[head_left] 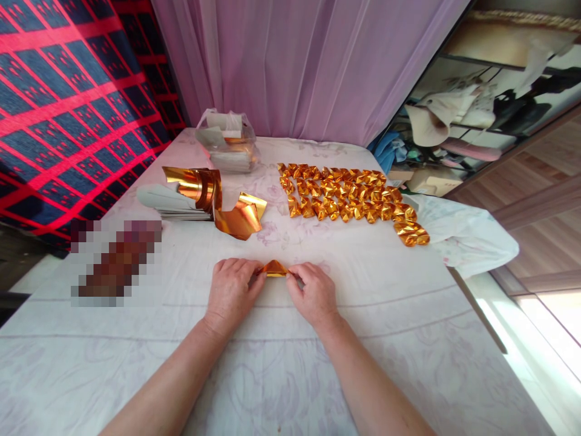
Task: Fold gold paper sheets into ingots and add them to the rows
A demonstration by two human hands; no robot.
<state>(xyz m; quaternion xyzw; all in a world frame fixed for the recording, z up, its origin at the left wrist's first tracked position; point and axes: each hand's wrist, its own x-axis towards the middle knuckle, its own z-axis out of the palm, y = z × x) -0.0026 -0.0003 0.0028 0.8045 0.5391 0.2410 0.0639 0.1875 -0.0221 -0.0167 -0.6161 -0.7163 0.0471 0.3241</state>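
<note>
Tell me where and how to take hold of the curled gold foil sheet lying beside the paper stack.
Pinch the curled gold foil sheet at its raised right corner, which curls up off the white cloth, probably coming from the right front. That side looks open, while the paper stack and the foil roll crowd its left. Both the left hand and right hand now pinch the small folded foil piece.

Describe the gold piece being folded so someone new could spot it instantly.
On the white cloth-covered table, look at the near centre, where the left hand and right hand meet. Pinched between them is the small folded gold foil piece. It sits alone, apart from the rows of finished gold pieces farther back.
</note>
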